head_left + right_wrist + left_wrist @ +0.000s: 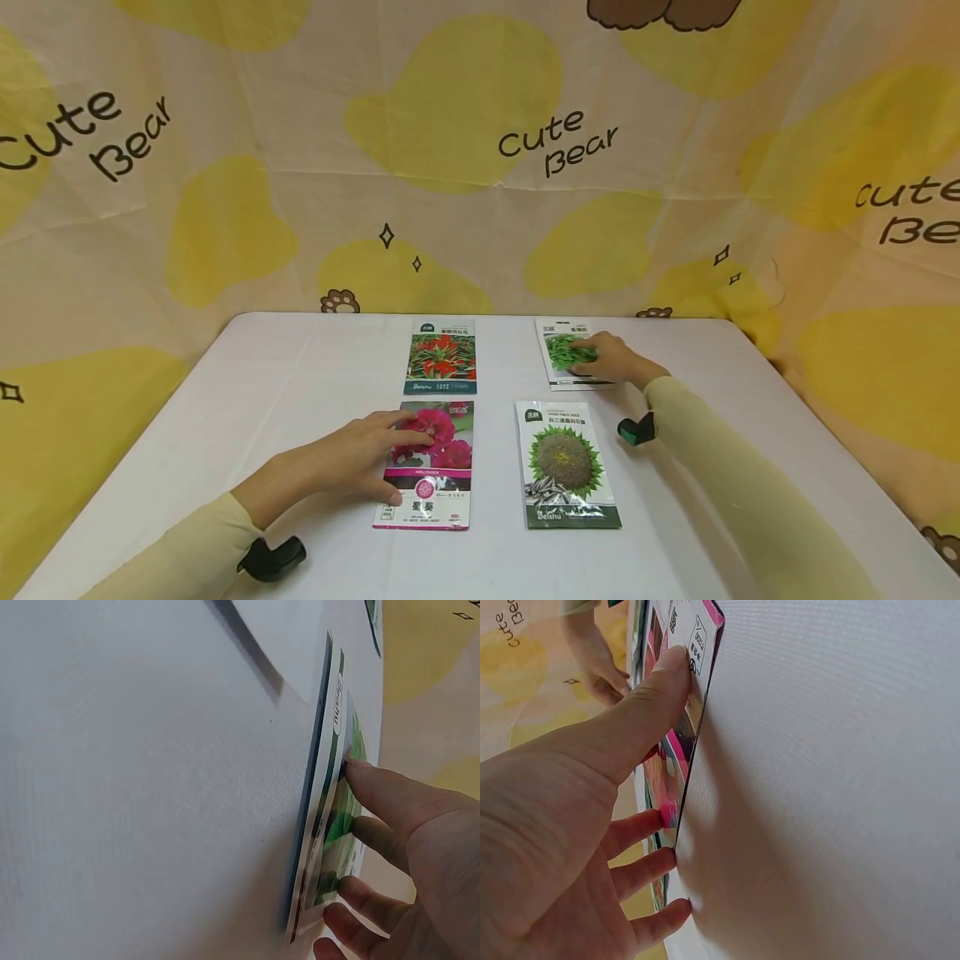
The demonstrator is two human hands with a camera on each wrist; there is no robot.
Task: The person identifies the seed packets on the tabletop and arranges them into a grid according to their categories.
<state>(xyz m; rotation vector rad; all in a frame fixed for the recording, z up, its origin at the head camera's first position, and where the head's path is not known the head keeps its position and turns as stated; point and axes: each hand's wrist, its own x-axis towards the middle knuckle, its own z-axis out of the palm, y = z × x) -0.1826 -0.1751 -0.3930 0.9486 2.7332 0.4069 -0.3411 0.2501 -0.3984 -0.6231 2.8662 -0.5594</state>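
Note:
Four-square on the white table lie seed packets. My left hand [341,458] spreads over the left part of the pink hollyhock seed packet [442,487], its thumb on the lower edge and other fingertips on the flower picture. In the left wrist view, the thumb lies flat along that packet [679,746]. At the back right, my right hand [615,360] rests its fingertips on a white seed packet with green leaves [557,357]. In the right wrist view, thumb and fingers touch this packet's face [337,754] without curling round it.
A red-flower seed packet [441,358] lies at the back left, behind the hollyhock one. A sunflower seed packet [566,467] lies at the front right. A yellow-patterned cloth [450,108] hangs behind the white table [315,367].

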